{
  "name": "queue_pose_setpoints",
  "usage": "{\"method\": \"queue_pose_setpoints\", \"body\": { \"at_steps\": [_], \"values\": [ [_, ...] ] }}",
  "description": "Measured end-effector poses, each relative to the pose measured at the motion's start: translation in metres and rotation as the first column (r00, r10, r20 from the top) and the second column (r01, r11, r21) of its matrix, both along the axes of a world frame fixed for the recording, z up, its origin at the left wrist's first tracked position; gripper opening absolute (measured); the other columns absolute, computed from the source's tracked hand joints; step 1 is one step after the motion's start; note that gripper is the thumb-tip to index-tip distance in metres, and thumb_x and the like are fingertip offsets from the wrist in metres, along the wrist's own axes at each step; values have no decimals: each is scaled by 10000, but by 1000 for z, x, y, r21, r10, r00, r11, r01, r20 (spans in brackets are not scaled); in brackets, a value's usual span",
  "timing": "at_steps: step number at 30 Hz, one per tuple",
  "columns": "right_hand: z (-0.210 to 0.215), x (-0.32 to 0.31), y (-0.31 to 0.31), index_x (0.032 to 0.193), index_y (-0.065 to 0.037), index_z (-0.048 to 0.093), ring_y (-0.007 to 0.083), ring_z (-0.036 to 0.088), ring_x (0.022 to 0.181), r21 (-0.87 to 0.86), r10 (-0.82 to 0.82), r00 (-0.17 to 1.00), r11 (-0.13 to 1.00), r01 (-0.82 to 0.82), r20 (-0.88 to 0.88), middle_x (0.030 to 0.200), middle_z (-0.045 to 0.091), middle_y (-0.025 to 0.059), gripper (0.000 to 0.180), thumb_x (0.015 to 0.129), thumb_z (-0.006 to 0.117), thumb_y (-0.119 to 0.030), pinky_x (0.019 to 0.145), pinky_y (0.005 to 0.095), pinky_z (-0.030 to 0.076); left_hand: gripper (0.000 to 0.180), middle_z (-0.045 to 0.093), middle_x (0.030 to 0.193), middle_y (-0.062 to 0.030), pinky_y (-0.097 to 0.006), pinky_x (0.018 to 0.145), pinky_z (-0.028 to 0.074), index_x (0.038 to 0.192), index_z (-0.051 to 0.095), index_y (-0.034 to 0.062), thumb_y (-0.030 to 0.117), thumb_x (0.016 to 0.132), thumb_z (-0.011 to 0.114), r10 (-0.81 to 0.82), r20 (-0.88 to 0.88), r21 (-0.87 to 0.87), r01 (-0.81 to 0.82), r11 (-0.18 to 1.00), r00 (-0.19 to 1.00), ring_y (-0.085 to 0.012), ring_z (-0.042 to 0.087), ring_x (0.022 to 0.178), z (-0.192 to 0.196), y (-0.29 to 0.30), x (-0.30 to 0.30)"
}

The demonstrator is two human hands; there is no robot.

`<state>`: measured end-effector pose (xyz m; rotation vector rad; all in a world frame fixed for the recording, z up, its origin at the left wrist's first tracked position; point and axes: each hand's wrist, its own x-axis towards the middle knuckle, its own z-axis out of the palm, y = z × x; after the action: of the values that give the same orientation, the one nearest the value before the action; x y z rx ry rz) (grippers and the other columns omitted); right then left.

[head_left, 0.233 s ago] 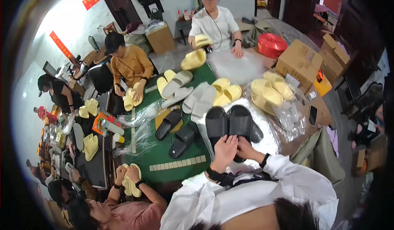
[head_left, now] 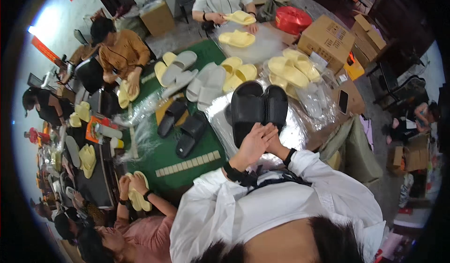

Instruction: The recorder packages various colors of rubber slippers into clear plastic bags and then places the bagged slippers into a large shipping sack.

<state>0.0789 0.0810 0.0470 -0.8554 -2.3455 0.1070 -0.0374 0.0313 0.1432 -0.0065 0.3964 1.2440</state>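
A pair of black slippers [head_left: 248,107] is side by side before me, toes pointing away, the right one tilted against the left. My left hand [head_left: 253,143] grips their heel ends, its fingers reaching across toward the right. My right hand [head_left: 277,143] closes round the same ends from the other side, with its fingertips partly hidden. Silvery plastic wrap [head_left: 222,127] is spread beneath. A further black slipper shows only slightly behind the pair's left edge. Two more black slippers [head_left: 191,134] lie on the green tabletop [head_left: 161,157] to the left.
Grey slippers [head_left: 206,85] and yellow slippers [head_left: 239,74] lie beyond the pair. More yellow slippers [head_left: 293,68] sit on plastic at the right, near a phone [head_left: 343,102] and a cardboard box [head_left: 326,42]. A row of pale tiles [head_left: 187,163] edges the table. Several co-workers handle yellow slippers around it.
The black pair has been drawn closer together, the right slipper tilting inward. My left hand's fingers have slid across toward my right hand. The view has shifted; the co-worker opposite now holds a yellow slipper two-handed.
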Motion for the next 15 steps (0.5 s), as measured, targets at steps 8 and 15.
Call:
{"method": "queue_pose_setpoints", "body": {
  "at_steps": [8, 15],
  "values": [
    [17, 65, 7, 1061, 51, 504, 404, 443, 880, -350, -525, 830, 826, 443, -187, 938, 468, 226, 355, 818, 558, -202, 775, 446, 363, 212, 577, 963, -96, -299, 796, 460, 1015, 549, 34, 101, 822, 491, -314, -467, -206, 243, 948, 827, -201, 559, 882, -44, 18, 3],
    [5, 137, -20, 952, 71, 532, 394, 415, 914, -327, -588, 806, 777, 538, -72, 916, 454, 221, 278, 802, 564, -161, 805, 445, 333, 599, 410, 1176, -313, -396, 946, 338, 1341, 318, 194, 189, 786, 542, -194, -974, -160, 260, 952, 113, -390, 412, 1121, -127, 43, 46]
  ]
}}
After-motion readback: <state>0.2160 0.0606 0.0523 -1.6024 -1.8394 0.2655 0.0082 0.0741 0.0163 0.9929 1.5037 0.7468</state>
